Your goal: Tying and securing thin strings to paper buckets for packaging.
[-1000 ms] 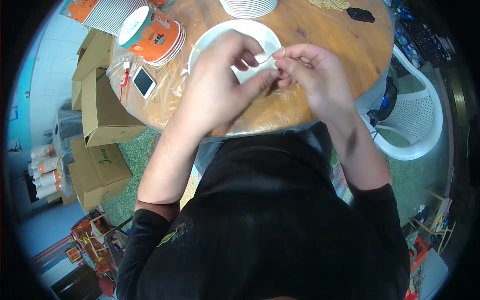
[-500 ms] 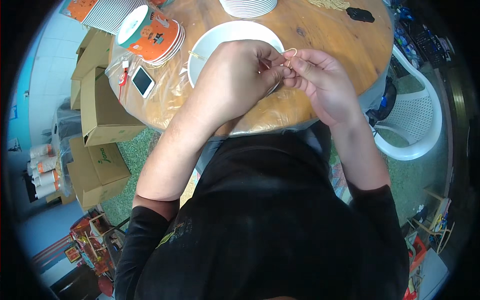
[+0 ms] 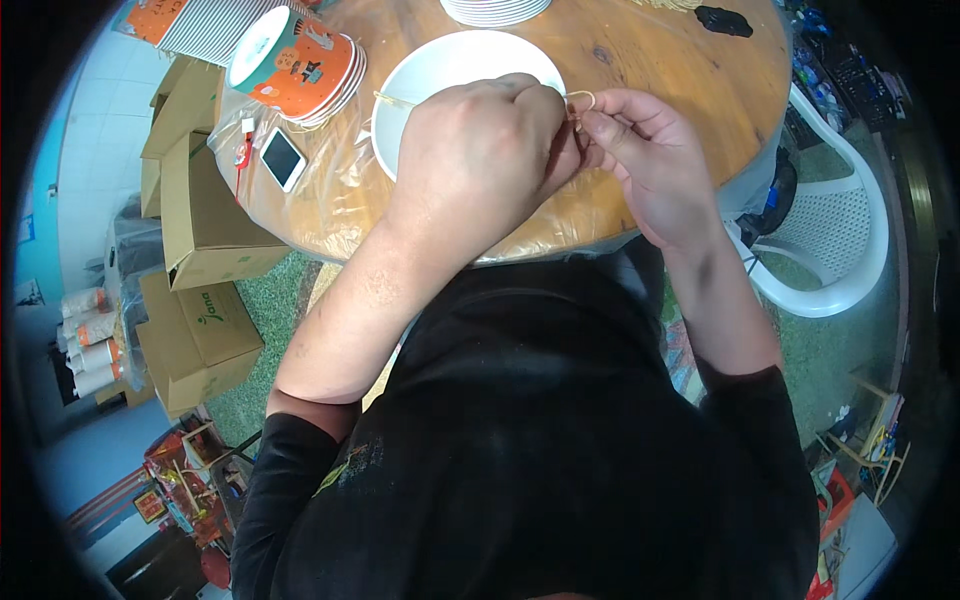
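Note:
A thin yellow cord (image 3: 583, 94) makes a small loop between my hands. My right hand (image 3: 650, 150) pinches it between thumb and fingertips. My left hand (image 3: 480, 145) is curled, its back turned up and its fingertips mostly hidden; the cord runs into its far side, close against my right fingers. Beneath my left hand lies a round white bowl-like container (image 3: 420, 70), its right part and near edge covered by the hand. A short yellow strand (image 3: 393, 100) shows at its left rim.
Stacked orange and green paper buckets (image 3: 310, 75) stand at the table's left, beside a white phone (image 3: 283, 160). A white stack (image 3: 495, 10) and a black item (image 3: 724, 21) lie at the far side. Cardboard boxes (image 3: 205, 335) stand left, a white plastic chair (image 3: 820, 230) right.
My left hand has rolled over, so its back now hides the thumb and fingers that showed before. My right hand stays nearly in place, still pinching the cord.

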A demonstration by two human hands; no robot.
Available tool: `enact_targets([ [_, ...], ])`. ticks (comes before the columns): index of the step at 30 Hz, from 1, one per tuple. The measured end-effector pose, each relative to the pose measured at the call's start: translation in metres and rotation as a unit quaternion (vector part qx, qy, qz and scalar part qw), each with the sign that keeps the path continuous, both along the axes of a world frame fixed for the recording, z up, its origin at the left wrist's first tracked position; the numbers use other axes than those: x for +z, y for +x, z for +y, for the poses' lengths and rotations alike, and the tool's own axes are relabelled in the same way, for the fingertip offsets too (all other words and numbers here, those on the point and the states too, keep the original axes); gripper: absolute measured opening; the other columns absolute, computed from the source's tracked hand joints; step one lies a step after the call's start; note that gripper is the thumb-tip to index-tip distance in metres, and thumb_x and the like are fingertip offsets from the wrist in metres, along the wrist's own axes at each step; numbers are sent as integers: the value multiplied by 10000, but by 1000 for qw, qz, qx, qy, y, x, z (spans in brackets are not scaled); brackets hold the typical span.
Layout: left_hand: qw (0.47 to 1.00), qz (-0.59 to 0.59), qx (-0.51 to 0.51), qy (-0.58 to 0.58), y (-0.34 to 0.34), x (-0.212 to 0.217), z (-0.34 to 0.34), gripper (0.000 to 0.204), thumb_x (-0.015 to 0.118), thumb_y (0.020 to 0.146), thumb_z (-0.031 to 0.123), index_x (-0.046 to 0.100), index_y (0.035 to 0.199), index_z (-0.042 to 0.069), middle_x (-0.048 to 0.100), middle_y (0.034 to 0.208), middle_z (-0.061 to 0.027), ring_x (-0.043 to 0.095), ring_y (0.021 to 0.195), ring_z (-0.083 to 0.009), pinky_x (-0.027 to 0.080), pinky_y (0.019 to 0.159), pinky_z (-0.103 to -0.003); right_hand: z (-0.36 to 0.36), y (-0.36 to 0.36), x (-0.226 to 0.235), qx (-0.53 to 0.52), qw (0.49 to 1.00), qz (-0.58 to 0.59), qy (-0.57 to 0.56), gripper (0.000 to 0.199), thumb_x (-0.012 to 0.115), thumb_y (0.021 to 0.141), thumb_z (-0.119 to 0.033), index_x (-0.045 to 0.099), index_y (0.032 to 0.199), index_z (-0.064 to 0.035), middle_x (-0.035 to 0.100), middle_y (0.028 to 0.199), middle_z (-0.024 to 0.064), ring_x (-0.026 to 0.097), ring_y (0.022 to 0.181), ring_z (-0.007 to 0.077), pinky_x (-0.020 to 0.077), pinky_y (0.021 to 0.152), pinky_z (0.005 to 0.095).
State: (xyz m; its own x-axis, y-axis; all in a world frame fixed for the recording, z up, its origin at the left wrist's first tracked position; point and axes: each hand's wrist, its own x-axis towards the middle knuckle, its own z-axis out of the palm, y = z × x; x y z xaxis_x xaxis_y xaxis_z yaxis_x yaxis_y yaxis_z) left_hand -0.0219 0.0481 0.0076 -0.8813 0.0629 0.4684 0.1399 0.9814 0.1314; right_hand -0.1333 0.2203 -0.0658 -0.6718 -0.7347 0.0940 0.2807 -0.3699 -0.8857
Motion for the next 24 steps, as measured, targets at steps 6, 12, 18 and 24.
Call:
enact_targets([
  [6,995,-42,-24,84,0,0,-4,169,816,952,177,781,994,17,765,878,-109,779,779,-287,620,722,-395,3,0,-3,1,1000,-2,-9,214,715,1111,-106,767,1279,14,789,1088,76,751,964,142,624,894,292],
  [12,964,-121,-3,236,0,5,-5,156,821,989,127,791,1032,-19,807,937,-131,805,812,-203,642,759,-330,4,-1,-3,11,1000,-8,-24,203,718,1112,-121,779,1260,5,788,1068,71,755,943,147,626,889,289],
  [18,932,-169,3,320,0,1,-11,117,761,1046,81,763,1049,-36,782,900,-48,730,812,-79,604,745,-270,5,-5,-4,20,999,26,-11,194,719,1114,-131,781,1239,4,792,1059,80,774,933,152,637,875,288],
  [24,903,-202,-18,379,0,2,-14,95,708,1089,52,735,1077,-38,730,902,-1,650,812,-32,553,728,-240,6,-10,-4,35,995,92,-7,154,737,1090,-79,781,1205,13,804,1065,87,786,934,152,652,883,289],
])
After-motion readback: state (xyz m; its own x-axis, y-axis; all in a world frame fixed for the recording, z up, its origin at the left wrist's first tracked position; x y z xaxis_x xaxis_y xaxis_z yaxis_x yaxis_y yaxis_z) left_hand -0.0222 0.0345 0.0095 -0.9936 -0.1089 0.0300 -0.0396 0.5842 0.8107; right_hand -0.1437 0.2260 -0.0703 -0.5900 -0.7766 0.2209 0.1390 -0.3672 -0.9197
